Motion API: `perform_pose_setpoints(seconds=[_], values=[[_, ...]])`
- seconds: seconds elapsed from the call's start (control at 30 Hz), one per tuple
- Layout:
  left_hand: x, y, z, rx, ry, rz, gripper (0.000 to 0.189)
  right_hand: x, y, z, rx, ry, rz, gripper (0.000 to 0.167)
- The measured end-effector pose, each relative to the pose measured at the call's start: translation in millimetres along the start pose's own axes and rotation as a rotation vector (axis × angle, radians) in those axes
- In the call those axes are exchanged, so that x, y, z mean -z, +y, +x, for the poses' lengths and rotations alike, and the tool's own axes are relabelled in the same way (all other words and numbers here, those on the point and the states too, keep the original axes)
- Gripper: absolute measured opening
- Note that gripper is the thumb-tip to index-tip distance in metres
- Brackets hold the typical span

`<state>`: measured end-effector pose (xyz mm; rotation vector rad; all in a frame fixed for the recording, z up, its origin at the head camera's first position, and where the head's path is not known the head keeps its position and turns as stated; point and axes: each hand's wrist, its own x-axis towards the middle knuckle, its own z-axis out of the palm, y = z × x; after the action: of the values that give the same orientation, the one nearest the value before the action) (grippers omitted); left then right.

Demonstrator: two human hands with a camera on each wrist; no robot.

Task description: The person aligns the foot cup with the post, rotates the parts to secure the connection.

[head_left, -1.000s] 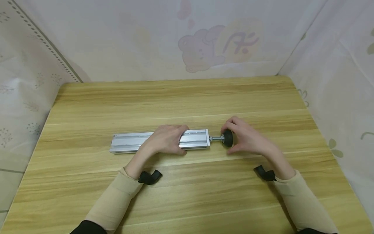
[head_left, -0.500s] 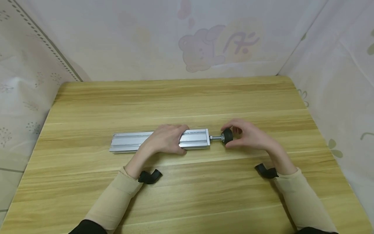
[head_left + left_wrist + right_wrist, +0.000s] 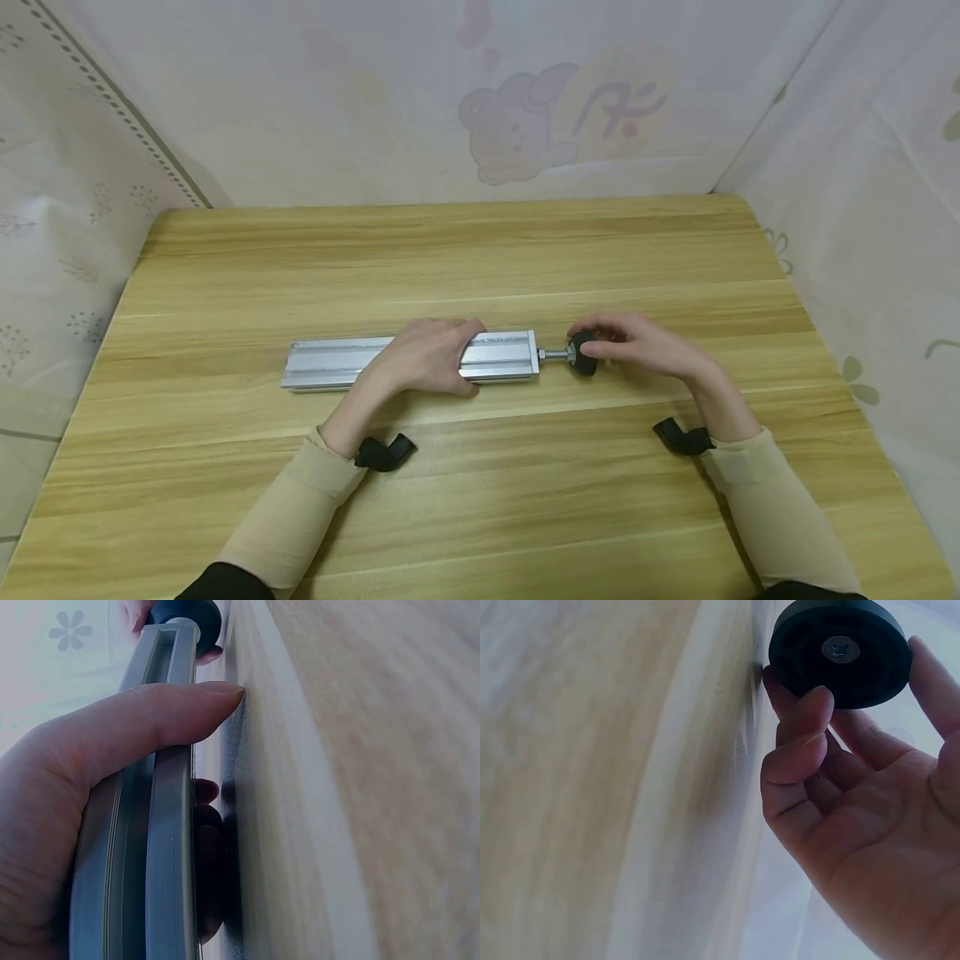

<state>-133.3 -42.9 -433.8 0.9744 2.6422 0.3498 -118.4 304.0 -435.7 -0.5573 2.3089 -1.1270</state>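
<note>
A silver aluminium profile [image 3: 498, 356] lies lengthwise on the wooden table. My left hand [image 3: 427, 357] grips it from above near its middle; in the left wrist view the thumb [image 3: 172, 712] crosses one grooved face and the other fingers show past the far edge. From the profile's right end plate sticks out a threaded stem [image 3: 555, 354] with a nut, carrying a black levelling foot [image 3: 582, 364]. My right hand [image 3: 645, 343] holds this foot by its rim between thumb and fingers. The right wrist view shows the foot's round underside with a cross-head screw [image 3: 841, 649] at its centre.
The wood-grain table [image 3: 480, 508] reaches out around the profile on all sides. Pale patterned cloth [image 3: 337, 108] hangs behind it and at both sides. Black curved pieces [image 3: 384, 452] are strapped at both wrists.
My right hand has turned about the foot: its thumb has moved from the near side up over the rim, and the wrist has rolled. The left hand and the profile stay put.
</note>
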Motion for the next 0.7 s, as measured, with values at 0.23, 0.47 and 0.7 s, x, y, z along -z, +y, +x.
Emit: perform_pose_setpoints(seconds=[0.23, 0.47, 0.7], values=[[0.8, 0.5, -0.4, -0.007, 0.005, -0.003, 0.070, 0.3, 0.2, 0.5, -0.020, -0.018, 0.015, 0.038], [0.9, 1.5, -0.6, 0.001, -0.002, -0.002, 0.068, -1.4, -4.0, -4.0, 0.061, 0.023, -0.068, 0.049], [1.2, 1.0, -0.5, -0.002, 0.002, -0.012, 0.068, -7.7, -21.4, -6.8, 0.130, 0.150, -0.307, 0.066]])
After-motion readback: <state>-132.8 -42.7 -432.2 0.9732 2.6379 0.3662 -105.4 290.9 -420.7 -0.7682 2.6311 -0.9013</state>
